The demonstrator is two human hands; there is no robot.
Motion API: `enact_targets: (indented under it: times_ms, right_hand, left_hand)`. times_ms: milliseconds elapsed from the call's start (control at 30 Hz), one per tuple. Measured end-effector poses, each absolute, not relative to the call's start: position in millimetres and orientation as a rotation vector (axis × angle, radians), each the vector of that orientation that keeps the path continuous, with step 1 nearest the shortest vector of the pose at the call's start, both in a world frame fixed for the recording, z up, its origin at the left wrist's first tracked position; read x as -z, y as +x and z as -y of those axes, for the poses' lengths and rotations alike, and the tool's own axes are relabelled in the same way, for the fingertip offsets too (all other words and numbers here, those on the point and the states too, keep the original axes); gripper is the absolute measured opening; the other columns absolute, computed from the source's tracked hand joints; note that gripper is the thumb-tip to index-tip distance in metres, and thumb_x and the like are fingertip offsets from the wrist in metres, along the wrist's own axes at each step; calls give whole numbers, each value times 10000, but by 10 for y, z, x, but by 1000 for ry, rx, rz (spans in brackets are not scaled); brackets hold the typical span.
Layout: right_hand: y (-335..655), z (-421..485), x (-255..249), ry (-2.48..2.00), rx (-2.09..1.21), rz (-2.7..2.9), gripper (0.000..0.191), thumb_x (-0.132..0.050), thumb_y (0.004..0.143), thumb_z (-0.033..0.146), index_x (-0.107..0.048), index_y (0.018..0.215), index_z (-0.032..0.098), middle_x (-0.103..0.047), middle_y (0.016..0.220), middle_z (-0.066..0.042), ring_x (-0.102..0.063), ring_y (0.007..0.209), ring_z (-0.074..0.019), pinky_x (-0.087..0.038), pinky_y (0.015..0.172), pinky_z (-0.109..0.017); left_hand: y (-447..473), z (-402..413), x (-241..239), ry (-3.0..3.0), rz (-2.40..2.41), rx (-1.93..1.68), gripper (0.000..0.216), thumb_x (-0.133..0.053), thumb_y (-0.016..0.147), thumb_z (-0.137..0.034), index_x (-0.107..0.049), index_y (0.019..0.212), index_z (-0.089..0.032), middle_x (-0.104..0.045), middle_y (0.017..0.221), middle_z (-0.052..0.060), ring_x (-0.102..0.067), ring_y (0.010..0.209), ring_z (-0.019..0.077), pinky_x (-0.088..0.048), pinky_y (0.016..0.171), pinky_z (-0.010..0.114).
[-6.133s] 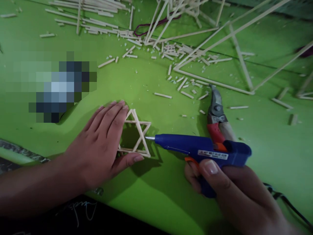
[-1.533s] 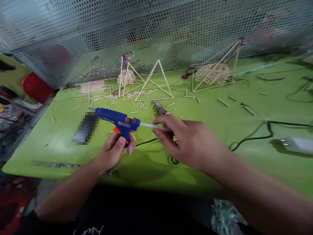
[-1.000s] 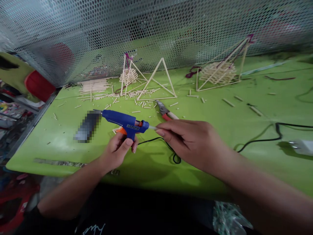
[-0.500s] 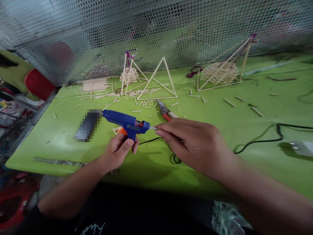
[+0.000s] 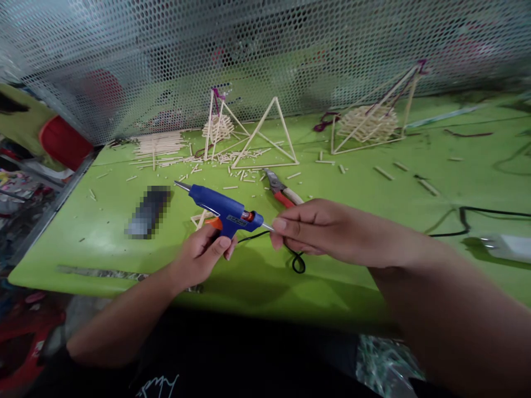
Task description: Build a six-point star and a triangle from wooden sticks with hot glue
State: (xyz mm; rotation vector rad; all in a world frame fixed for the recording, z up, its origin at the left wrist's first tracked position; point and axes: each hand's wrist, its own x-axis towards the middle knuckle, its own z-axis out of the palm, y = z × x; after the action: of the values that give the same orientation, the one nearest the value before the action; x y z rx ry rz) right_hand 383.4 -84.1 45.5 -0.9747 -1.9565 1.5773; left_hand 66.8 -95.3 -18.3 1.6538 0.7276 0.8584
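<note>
Deeper in the gun point(image 5: 226, 207) now, the stick point(image 5: 267, 226) is pinched by the right hand point(image 5: 327, 232) while the left hand point(image 5: 201, 257) grips the gun; loading likely wants a last straight push.

The green table point(image 5: 365, 190) is lit softly from above, with a pale sheen shown near a pixelated patch point(image 5: 147, 211). Soft shadows are cast under the left hand point(image 5: 203, 257), the right hand point(image 5: 323, 232) and the glue gun point(image 5: 224, 207); the glue stick point(image 5: 267, 226) is caught pale. The mesh panel point(image 5: 124, 55) is washed out at upper left. Lines are bowed at the edges, and the near right forearm is rendered dark and soft.
</note>
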Motion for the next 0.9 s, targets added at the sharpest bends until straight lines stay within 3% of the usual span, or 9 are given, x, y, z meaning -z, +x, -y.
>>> enact_targets:
  times_ms: [167,267,400,533,633,700,800,900]
  right_hand:
    - [3797,814,-429,-962,-1374,2045,506,-589,1255,570,-856,970,248,-537,583,64,-482,471,-123,-369,445,-265]
    - [3691,859,-377,-1073,-891,2040,458,-678,1217,537,-840,898,250,-622,602,46,-551,512,-138,-404,477,-290]
    - [3581,977,-324,-1003,-201,2039,202,-759,1182,325,-885,1029,282,-892,901,-3,-807,760,-204,-601,681,-345]
    - [3543,1067,-324,-934,173,2093,113,-789,1163,233,-880,1110,275,-927,992,-15,-864,842,-238,-648,774,-392]
    - [3518,1063,-334,-946,107,2090,140,-759,1170,221,-863,1094,276,-923,995,-15,-859,834,-231,-648,774,-383]
    - [3503,1027,-336,-994,-109,2075,212,-723,1191,258,-836,1012,280,-873,875,3,-804,730,-202,-621,712,-357]
    - [3490,963,-323,-1029,-331,2077,354,-688,1215,321,-774,875,269,-715,675,35,-641,558,-157,-537,599,-324]
    - [3479,942,-283,-1022,-214,2074,276,-693,1211,303,-820,969,265,-792,776,7,-721,648,-174,-566,643,-320]
  left_hand:
    - [673,957,169,1662,-731,-842,462,-630,1236,-589,-703,1003,-197,-680,867,25,-612,790,150,-499,772,314]
    - [685,953,168,1640,-738,-852,479,-621,1237,-604,-683,990,-198,-678,850,23,-617,770,145,-521,759,302]
    - [696,941,193,1597,-735,-884,464,-619,1232,-631,-682,1088,-194,-689,853,18,-626,745,138,-551,743,290]
    - [689,936,206,1552,-718,-900,425,-649,1228,-600,-692,1134,-188,-693,869,14,-637,754,129,-564,756,278]
    - [675,942,194,1547,-717,-890,446,-658,1223,-602,-684,1055,-189,-692,867,19,-639,759,130,-571,760,278]
    - [670,947,186,1547,-715,-886,447,-660,1220,-606,-683,1054,-191,-691,868,19,-639,762,133,-572,759,282]
    - [675,952,196,1540,-702,-894,416,-651,1227,-601,-701,1183,-190,-684,887,12,-634,774,136,-560,770,290]
    - [683,949,239,1509,-680,-922,426,-612,1245,-602,-695,1339,-195,-661,903,4,-611,785,141,-529,775,305]
